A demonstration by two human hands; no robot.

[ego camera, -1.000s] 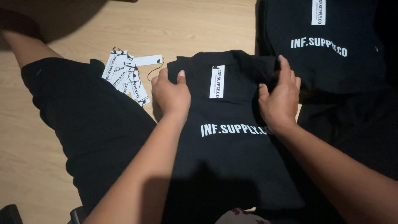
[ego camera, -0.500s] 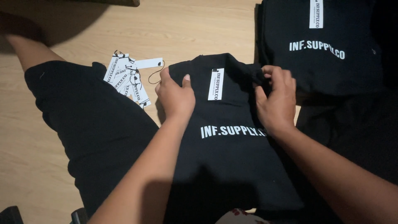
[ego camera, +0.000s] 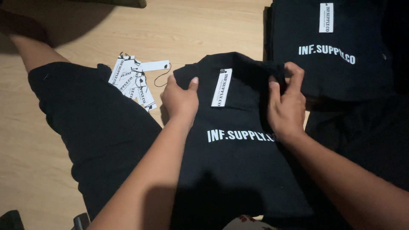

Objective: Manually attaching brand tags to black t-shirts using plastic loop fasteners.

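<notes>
A folded black shirt (ego camera: 238, 162) with white lettering and a white neck label lies in front of me on the wooden floor. My left hand (ego camera: 180, 99) grips its upper left corner, thumb on top of the cloth. My right hand (ego camera: 286, 104) pinches the upper right corner, fingers curled over the fold. Both hands sit just below the collar edge.
A second folded black shirt (ego camera: 336, 55) with the same white print lies at the upper right. Several white hang tags (ego camera: 132, 79) with black strings are scattered on the floor (ego camera: 128, 30) to the left. My leg in black shorts (ego camera: 93, 127) stretches along the left.
Both hands have slid up from the shirt's chest to its top corners and closed on the cloth. The collar edge now looks tucked straighter.
</notes>
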